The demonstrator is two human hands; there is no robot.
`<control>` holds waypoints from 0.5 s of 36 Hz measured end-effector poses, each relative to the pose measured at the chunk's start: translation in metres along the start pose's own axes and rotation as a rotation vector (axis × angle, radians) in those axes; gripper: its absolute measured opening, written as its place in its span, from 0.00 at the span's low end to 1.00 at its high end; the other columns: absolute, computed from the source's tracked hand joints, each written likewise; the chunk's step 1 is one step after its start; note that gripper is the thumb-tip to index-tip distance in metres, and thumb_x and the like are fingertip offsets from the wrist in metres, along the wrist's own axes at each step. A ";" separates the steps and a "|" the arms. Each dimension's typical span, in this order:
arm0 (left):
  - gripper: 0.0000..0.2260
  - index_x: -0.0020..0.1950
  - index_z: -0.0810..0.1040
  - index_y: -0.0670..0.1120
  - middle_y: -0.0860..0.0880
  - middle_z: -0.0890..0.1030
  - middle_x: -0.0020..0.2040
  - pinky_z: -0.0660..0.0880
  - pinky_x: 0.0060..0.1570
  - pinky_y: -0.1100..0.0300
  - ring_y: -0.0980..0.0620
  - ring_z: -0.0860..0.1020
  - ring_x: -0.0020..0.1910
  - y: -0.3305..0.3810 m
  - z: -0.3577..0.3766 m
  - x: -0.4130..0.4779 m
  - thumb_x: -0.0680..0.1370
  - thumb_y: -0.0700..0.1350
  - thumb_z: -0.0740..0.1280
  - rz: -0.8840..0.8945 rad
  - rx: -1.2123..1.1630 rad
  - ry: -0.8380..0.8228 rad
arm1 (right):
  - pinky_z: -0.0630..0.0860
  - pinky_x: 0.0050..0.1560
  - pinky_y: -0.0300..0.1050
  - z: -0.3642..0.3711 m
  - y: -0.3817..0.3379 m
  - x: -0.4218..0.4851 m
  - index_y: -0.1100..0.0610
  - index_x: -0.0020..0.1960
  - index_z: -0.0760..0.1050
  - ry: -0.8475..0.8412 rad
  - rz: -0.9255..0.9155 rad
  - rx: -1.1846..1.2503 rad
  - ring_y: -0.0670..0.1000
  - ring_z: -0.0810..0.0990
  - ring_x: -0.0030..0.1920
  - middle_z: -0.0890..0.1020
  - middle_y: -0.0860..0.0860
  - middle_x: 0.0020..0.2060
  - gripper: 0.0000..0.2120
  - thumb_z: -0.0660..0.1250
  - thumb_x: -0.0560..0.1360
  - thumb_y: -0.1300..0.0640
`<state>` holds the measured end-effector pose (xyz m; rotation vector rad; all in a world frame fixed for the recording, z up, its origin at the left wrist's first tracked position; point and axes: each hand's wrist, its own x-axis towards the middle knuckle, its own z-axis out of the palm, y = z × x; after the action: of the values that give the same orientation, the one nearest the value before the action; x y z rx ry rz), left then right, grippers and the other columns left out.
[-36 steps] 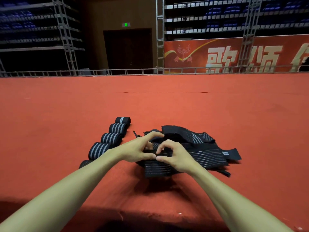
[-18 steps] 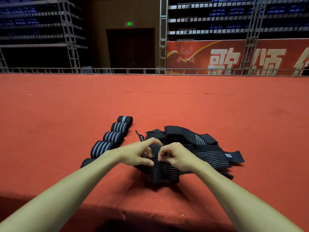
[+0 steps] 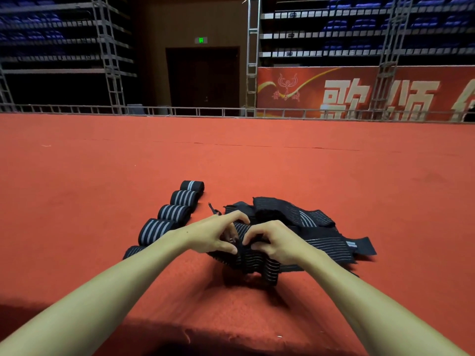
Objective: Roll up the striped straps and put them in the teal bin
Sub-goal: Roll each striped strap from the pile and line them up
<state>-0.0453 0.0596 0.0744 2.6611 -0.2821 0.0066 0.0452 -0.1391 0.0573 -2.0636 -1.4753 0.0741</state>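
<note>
The loose straps (image 3: 331, 244) are matt black woven cloth, finely ribbed, with thin pale grey stripes; the rolled straps (image 3: 183, 197) show the same weave with broader grey bands; the red carpet (image 3: 102, 188) is matt and felt-like, fuzzy and frayed at its near edge; the trusses (image 3: 252, 60) are dull grey metal; the banner (image 3: 359, 91) looks smooth, faintly sheened.

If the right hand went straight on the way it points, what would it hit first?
The right hand would likely meet the left hand, just opposite on the strap both pinch.

Rolled straps (image 3: 168, 222) crowd left; carpet (image 3: 334, 181) beyond open.
</note>
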 end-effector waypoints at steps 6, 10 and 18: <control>0.19 0.63 0.66 0.48 0.49 0.80 0.43 0.69 0.41 0.67 0.56 0.74 0.39 -0.002 -0.003 -0.002 0.77 0.43 0.71 -0.009 0.076 0.030 | 0.69 0.53 0.27 -0.010 0.004 0.000 0.56 0.52 0.84 0.049 0.011 -0.030 0.36 0.78 0.49 0.84 0.43 0.49 0.14 0.65 0.75 0.70; 0.15 0.57 0.68 0.47 0.52 0.76 0.38 0.66 0.38 0.68 0.57 0.71 0.36 -0.006 -0.005 0.000 0.76 0.40 0.72 0.011 0.066 0.086 | 0.69 0.54 0.25 -0.018 0.014 -0.003 0.55 0.53 0.84 0.091 0.060 -0.020 0.39 0.78 0.53 0.84 0.45 0.51 0.18 0.63 0.75 0.73; 0.11 0.59 0.80 0.48 0.51 0.81 0.49 0.72 0.51 0.60 0.52 0.77 0.48 -0.018 -0.016 -0.003 0.77 0.45 0.72 -0.035 0.123 0.121 | 0.72 0.62 0.35 -0.039 0.035 -0.016 0.55 0.54 0.84 0.286 0.154 0.073 0.43 0.80 0.56 0.83 0.43 0.50 0.19 0.61 0.76 0.73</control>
<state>-0.0438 0.0833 0.0804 2.7738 -0.2008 0.1792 0.0834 -0.1777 0.0676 -2.0287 -1.1255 -0.1014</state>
